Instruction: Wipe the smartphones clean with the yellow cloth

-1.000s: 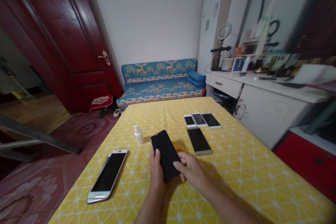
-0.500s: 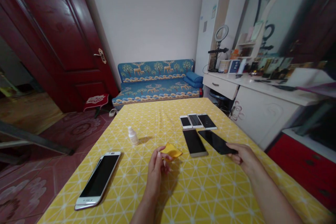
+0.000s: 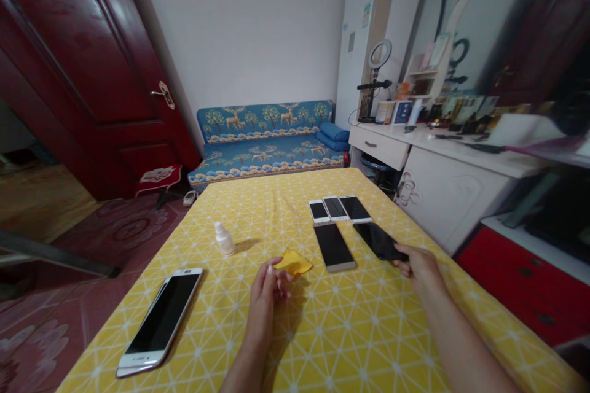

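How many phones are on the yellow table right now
6: three small phones in a row, one gold-edged phone below them, a black phone at the right hand, one large phone near left.

A table under a yellow, white-lined cloth carries everything here. Just past the left hand lies a yellow wipe, with a small white dropper bottle beyond it and a big white-edged phone well off to that hand's left. At the right hand lies a black phone, a gold-edged phone just beside it, and a row of three smaller phones farther out.
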A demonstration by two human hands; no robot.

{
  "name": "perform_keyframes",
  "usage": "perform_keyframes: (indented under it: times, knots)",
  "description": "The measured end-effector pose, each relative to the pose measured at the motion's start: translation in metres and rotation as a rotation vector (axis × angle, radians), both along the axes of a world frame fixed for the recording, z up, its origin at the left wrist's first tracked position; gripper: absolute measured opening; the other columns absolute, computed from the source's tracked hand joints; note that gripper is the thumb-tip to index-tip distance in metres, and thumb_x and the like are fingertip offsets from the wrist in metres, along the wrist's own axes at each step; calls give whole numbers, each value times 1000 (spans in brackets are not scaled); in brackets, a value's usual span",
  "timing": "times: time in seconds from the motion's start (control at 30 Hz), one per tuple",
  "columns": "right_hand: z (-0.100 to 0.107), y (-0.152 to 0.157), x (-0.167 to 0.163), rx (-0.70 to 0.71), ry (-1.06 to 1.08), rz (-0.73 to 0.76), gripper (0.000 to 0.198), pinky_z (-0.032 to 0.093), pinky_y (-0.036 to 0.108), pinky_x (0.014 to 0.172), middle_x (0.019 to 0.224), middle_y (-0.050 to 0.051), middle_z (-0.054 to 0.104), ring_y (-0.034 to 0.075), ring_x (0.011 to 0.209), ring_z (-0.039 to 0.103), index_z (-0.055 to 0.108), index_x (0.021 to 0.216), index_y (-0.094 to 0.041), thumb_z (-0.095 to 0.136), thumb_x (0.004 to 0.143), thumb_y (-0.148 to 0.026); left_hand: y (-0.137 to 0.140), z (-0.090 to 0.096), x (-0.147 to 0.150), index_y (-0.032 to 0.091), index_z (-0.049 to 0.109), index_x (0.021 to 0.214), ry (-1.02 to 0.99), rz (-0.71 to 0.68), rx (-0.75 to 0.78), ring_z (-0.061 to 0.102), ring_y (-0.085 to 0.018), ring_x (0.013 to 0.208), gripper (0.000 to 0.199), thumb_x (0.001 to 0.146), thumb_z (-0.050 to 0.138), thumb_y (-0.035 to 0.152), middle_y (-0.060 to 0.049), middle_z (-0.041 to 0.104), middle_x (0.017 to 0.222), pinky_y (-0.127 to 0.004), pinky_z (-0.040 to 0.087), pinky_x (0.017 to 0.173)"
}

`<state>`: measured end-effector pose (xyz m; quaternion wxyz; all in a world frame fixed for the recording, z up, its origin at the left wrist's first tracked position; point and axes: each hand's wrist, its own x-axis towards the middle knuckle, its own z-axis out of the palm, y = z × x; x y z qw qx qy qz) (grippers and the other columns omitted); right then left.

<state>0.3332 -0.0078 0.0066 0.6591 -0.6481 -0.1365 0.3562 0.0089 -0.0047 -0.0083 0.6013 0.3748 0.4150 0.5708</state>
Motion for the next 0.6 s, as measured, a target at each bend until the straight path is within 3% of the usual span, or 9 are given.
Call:
perform_keyframes:
  times: [0.33, 0.6]
  knots:
    - [-2, 3, 0, 30, -31, -27, 15, 20, 16, 28, 34, 2, 51, 5, 27, 32, 55, 59, -15, 69, 57, -19, -1, 2, 1, 16, 62, 109, 19, 0, 3, 54, -11, 59, 48, 81, 63, 55, -4, 65, 74, -21, 45, 53]
    - [0, -3, -9, 11, -86, 89, 16, 18, 16, 29, 34, 3, 51, 6, 28, 35, 58, 57, -12, 68, 57, -24, 1, -2, 0, 17, 62, 109, 37, -8, -3, 55, -11, 59, 47, 82, 61, 56, -5, 66, 76, -21, 44, 54]
